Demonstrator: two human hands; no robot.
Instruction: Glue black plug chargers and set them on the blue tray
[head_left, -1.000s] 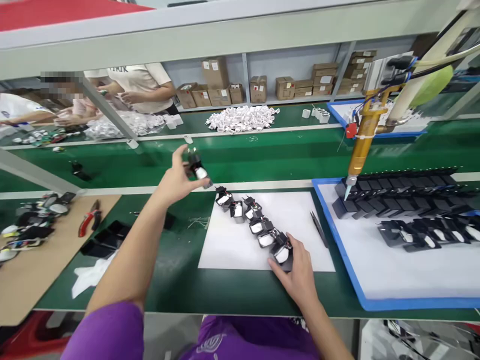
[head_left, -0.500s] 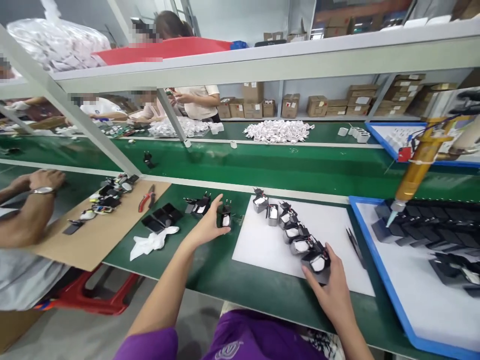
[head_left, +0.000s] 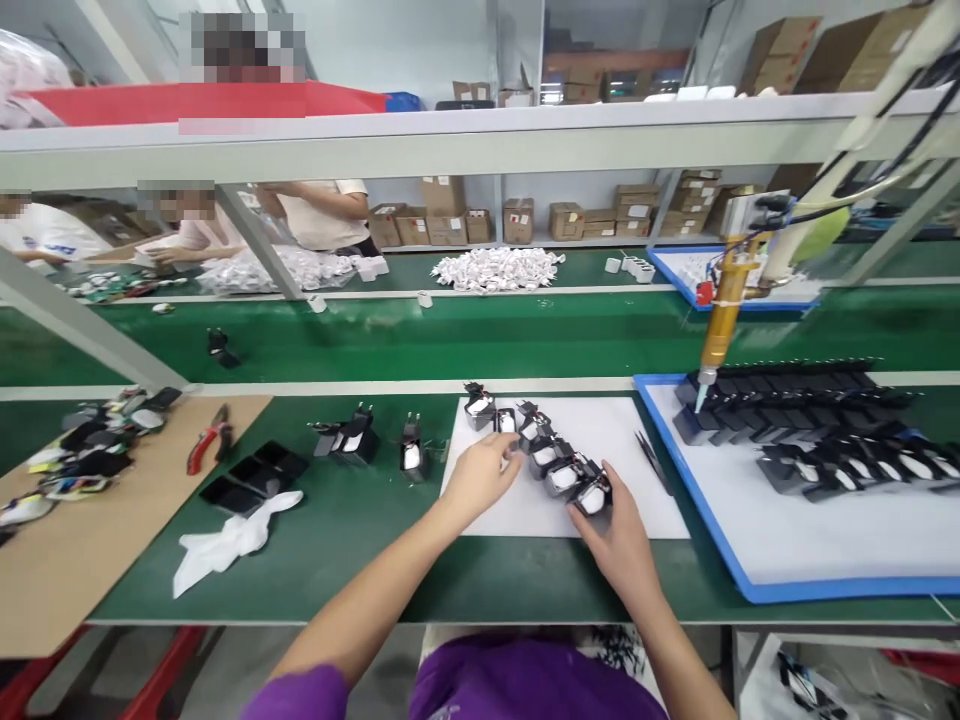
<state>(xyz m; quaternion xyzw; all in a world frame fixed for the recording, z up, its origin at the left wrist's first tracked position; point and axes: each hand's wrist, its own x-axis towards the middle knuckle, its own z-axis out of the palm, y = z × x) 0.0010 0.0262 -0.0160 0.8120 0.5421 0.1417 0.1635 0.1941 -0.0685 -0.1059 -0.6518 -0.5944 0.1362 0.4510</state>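
Note:
A slanting row of black plug housings with white parts inside [head_left: 562, 480] stands on a white sheet [head_left: 495, 515]. My right hand [head_left: 619, 530] holds the near end housing [head_left: 592, 498] between thumb and fingers. Beside the row's upper left, my left hand [head_left: 484, 475] has its fingers bent close to a housing [head_left: 505, 420]; whether they grip anything is hidden. On the green table left of the sheet stand a single housing [head_left: 412, 455] and a small group of housings [head_left: 352, 437].
Black tweezers [head_left: 654, 462] lie right of the row. A blue-rimmed tray [head_left: 705, 510] holds many black housings under a gold dispenser [head_left: 724, 320]. At left are empty black cases [head_left: 255, 478], a white cloth [head_left: 232, 540] and red pliers [head_left: 208, 440].
My left hand has moved right, from beside the single housing to the row on the sheet. My right hand stays at the near end housing. The view has turned right.

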